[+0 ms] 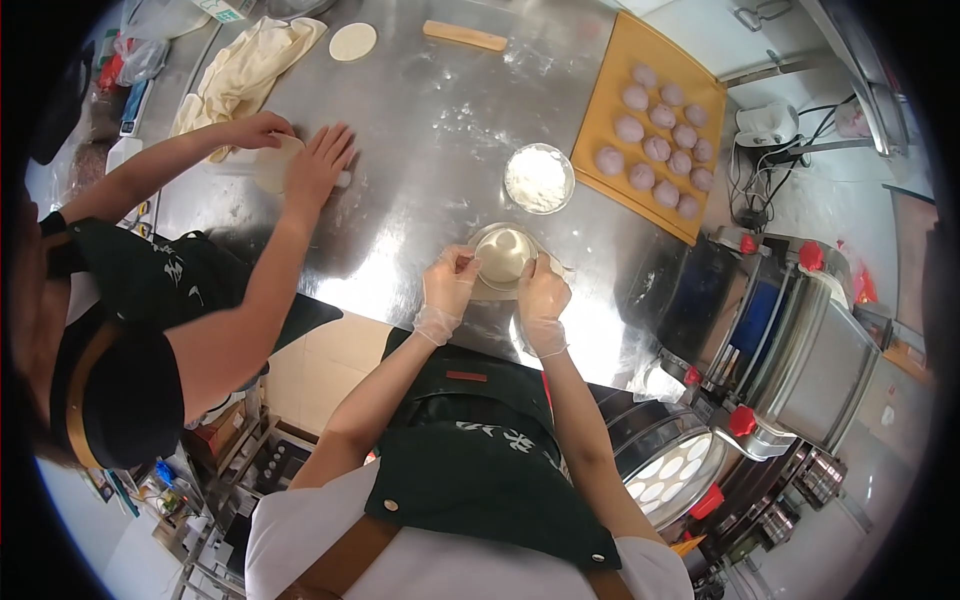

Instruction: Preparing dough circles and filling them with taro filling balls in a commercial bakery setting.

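Both my hands wear thin clear gloves over a steel worktable (420, 110). My left hand (447, 283) pinches the left edge of a flat sheet of pale dough (504, 255) draped over a small round mould. My right hand (542, 294) grips the sheet's right edge. Just beyond the dough stands a small round bowl of white flour (539, 178).
An orange board (622, 60) at the back right carries several pinkish dough balls (661, 148). A co-worker's hands (300, 150) press dough at the left. A dough disc (352, 41), a wooden stick (465, 36) and a cloth (245, 68) lie far back. A dough-rolling machine (780, 330) stands right.
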`<control>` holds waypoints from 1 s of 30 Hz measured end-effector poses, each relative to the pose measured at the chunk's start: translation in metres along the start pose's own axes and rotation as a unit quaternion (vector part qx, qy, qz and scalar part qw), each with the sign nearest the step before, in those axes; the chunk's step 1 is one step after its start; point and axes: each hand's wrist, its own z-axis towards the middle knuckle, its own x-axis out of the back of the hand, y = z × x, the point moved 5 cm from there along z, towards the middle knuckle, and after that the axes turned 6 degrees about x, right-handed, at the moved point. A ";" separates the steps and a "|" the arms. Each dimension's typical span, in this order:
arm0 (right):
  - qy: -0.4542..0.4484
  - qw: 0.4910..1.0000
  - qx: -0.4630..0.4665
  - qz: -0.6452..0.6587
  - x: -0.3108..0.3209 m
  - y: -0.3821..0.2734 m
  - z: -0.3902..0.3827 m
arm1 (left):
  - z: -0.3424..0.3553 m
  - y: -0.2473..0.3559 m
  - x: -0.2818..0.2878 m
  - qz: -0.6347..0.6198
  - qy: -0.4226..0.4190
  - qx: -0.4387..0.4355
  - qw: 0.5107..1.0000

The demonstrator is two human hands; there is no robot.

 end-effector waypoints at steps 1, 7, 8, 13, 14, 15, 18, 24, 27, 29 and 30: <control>-0.021 1.000 -0.006 -0.014 0.000 -0.001 0.001 | 0.000 0.000 0.000 0.004 -0.012 0.015 1.000; -0.030 0.995 0.081 -0.044 0.041 -0.036 0.005 | -0.007 0.080 0.021 0.120 0.049 -0.163 0.978; -0.044 0.977 0.195 -0.074 0.043 -0.052 0.001 | -0.019 0.105 0.019 0.194 0.054 -0.316 0.927; -0.026 0.937 0.349 0.010 0.010 -0.065 0.014 | -0.017 0.105 -0.046 0.362 0.006 -0.408 0.838; -0.024 0.920 0.389 0.034 0.001 -0.068 0.016 | -0.013 0.100 -0.049 0.353 -0.025 -0.396 0.847; -0.027 0.918 0.394 0.036 -0.008 -0.068 0.016 | -0.009 0.094 -0.052 0.343 -0.056 -0.384 0.855; -0.285 0.614 0.105 0.729 -0.038 -0.055 0.014 | -0.006 0.082 -0.065 0.303 -0.163 -0.348 0.872; -0.206 0.759 0.153 0.599 -0.046 -0.041 0.037 | 0.005 0.090 -0.062 0.262 -0.162 -0.314 0.898; -0.155 0.819 0.181 0.522 -0.043 -0.036 0.039 | 0.005 0.090 -0.060 0.246 -0.151 -0.332 0.898; -0.115 0.853 0.201 0.468 -0.038 -0.033 0.036 | 0.005 0.090 -0.060 0.251 -0.144 -0.327 0.900; -0.094 0.868 0.210 0.439 -0.036 -0.032 0.033 | 0.005 0.089 -0.060 0.256 -0.138 -0.321 0.901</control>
